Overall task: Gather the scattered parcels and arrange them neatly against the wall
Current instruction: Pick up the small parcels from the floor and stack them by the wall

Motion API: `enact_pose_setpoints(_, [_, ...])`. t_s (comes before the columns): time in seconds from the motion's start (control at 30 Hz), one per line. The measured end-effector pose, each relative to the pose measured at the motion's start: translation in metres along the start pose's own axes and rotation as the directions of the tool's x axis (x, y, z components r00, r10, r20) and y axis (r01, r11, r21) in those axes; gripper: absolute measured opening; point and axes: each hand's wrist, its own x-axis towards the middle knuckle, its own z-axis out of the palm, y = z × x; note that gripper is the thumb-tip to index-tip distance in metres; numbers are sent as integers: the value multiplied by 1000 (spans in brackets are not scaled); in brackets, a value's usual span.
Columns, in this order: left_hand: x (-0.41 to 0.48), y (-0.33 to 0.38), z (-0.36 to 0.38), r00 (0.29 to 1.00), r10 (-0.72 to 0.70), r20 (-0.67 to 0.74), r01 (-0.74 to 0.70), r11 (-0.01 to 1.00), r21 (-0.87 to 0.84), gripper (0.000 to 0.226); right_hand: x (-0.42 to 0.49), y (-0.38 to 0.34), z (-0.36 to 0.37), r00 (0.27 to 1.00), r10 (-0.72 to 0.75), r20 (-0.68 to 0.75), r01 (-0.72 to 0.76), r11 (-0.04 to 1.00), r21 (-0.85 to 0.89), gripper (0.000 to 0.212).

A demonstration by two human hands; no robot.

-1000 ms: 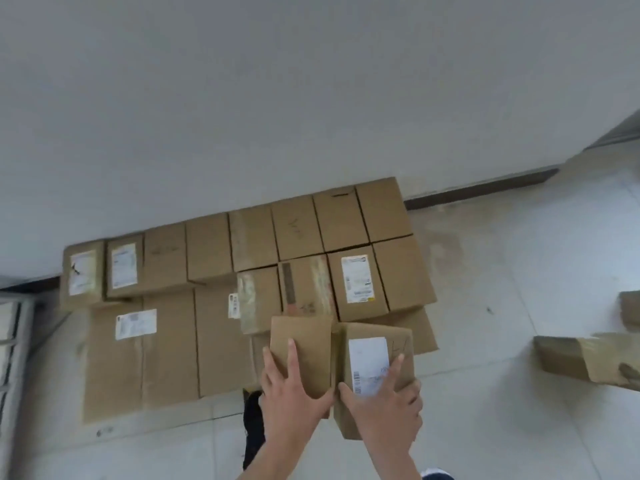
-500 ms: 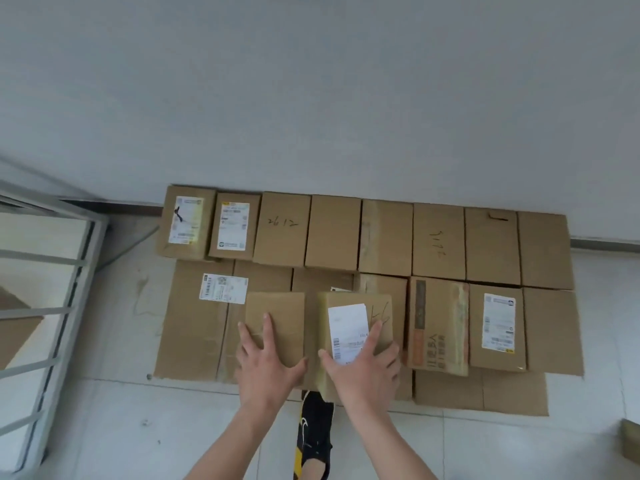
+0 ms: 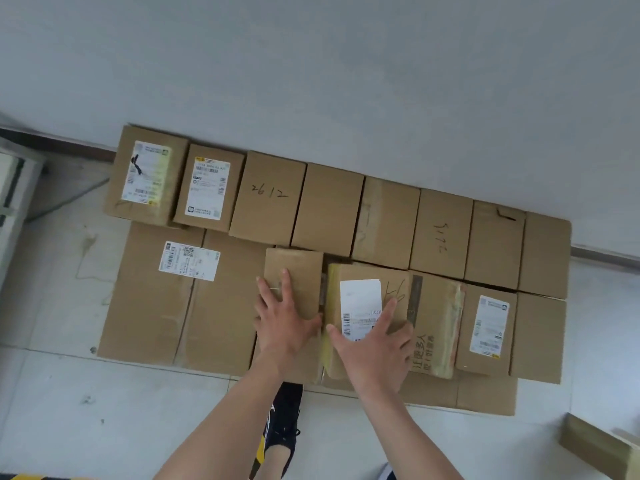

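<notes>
Two rows of brown cardboard parcels lie on the floor against the grey wall (image 3: 311,81); the back row includes one marked "2612" (image 3: 270,195). My left hand (image 3: 282,323) rests fingers spread on a small plain parcel (image 3: 294,268), thumb round its near edge. My right hand (image 3: 375,344) grips a parcel with a white label (image 3: 360,296) the same way. Both parcels sit side by side in the front row, on top of lower boxes, between a large flat labelled box (image 3: 156,296) and a taped printed box (image 3: 436,323).
A loose parcel (image 3: 599,445) lies on the tiled floor at the lower right. My black shoe (image 3: 284,420) stands just before the front row. A pale metal frame (image 3: 12,199) stands at the left edge. Open floor (image 3: 104,410) lies at the lower left.
Both hands have carried the two small parcels forward and down into the front row; they now touch the back row. The view has shifted closer to the stack.
</notes>
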Motion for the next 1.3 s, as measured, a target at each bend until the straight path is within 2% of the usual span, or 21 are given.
enact_pose_setpoints(0.43, [13, -86, -55, 993, -69, -94, 71, 997, 14, 125, -31, -88, 38, 993, -104, 46, 103, 994, 38, 130])
enact_pose_setpoints(0.6, [27, -91, -45, 994, -45, -99, 49, 998, 46, 124, -14, -92, 56, 995, -26, 99, 19, 997, 72, 129])
enact_pose_setpoints(0.9, [50, -69, -8, 998, 22, -58, -22, 1000, 4, 115, 30, -93, 96, 999, 12, 38, -15, 998, 66, 130])
enact_pose_setpoints(1.07, [59, -79, -7, 997, 70, 12, -69, 996, -50, 116, 29, -92, 115, 999, -15, 38, 14, 1000, 15, 119])
enact_pose_setpoints(1.2, [58, -84, -15, 991, 119, 60, -114, 991, -74, 101, 29, -91, 115, 998, -40, 48, 40, 999, -5, 107])
enact_pose_setpoints(1.3, [51, -77, -18, 993, 110, 48, -110, 994, 2, 92, 31, -79, 106, 994, -106, 29, 107, 994, -25, 95])
